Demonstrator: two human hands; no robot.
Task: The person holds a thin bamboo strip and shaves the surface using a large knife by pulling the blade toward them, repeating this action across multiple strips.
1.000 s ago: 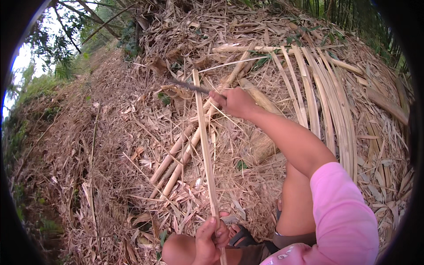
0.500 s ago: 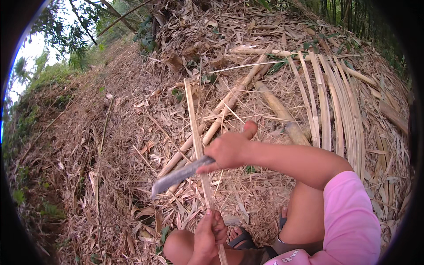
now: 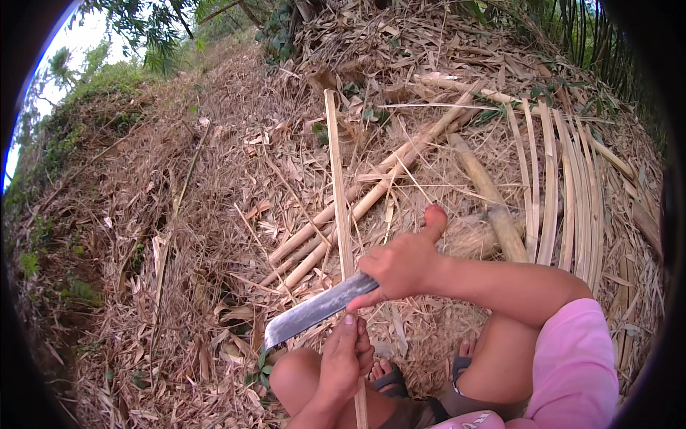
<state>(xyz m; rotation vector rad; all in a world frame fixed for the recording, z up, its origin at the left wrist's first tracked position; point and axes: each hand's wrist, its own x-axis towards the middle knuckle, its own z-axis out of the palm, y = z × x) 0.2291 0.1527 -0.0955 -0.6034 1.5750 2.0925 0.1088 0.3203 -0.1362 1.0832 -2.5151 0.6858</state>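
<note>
A long pale bamboo strip (image 3: 336, 171) stretches away from my lap across the leaf litter. Low in the middle, my left hand (image 3: 344, 354) is closed around its near part. My right hand (image 3: 401, 266) is closed on a machete (image 3: 311, 314), whose grey, scuffed blade points down to the left. A reddish rounded end, perhaps of its handle, sticks out beyond the right fist. The blade lies across the strip just beyond my left fingers, and the right hand partly covers the strip there. How the edge meets the strip is hard to tell.
Several split bamboo strips (image 3: 564, 186) lie side by side on the right, over a bamboo pole (image 3: 536, 96). Cut bamboo poles (image 3: 386, 182) cross the ground ahead, with a thicker pole (image 3: 493, 200) beside them. Dry leaves cover the slope; my bent knees and sandals are close below.
My right hand has brought the machete nearer along the strip, close to my left hand. The left hand keeps its grip. The view has turned a little left.
</note>
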